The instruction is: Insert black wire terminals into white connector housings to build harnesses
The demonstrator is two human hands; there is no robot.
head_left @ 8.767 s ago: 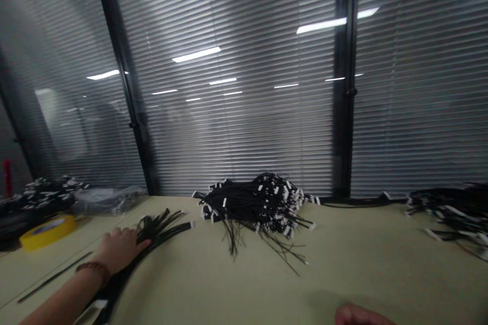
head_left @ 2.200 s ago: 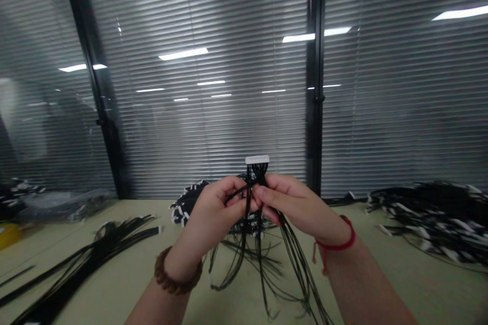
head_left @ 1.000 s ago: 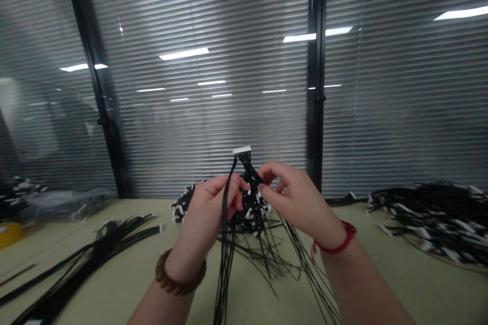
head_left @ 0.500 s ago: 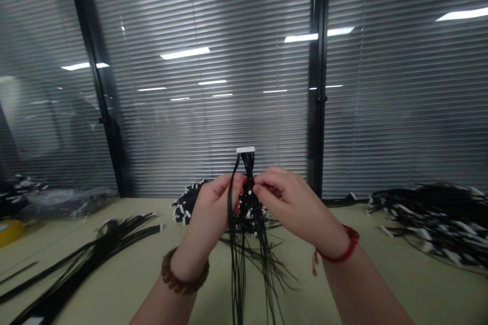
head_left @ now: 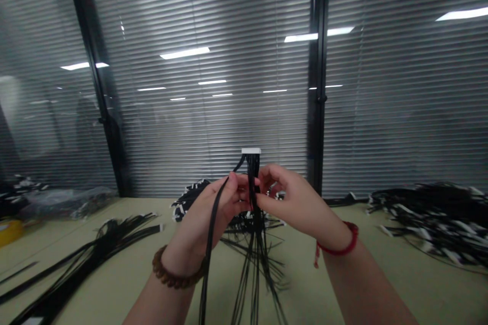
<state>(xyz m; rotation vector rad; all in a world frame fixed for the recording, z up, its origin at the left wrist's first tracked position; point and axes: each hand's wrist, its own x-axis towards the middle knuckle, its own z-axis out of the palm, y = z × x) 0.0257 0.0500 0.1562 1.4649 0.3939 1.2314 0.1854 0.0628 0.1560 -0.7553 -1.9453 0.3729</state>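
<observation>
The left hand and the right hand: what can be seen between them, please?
Between the left hand and the right hand, black wires hang down from a white connector. This shows in the head view.

Illumination dim and cool overall. White light strips [head_left: 185, 53] glare across the slatted blinds [head_left: 229, 122]. Worktop [head_left: 133, 269] flatly lit; shadows faint. Fine detail soft in the wire pile [head_left: 430, 218] at right. Wide-angle distortion: left window post [head_left: 91, 61] leans outward at the top.

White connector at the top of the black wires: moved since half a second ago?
Yes. The white connector has shifted slightly toward picture right, narrowing its gap to the right-hand black window post.
</observation>
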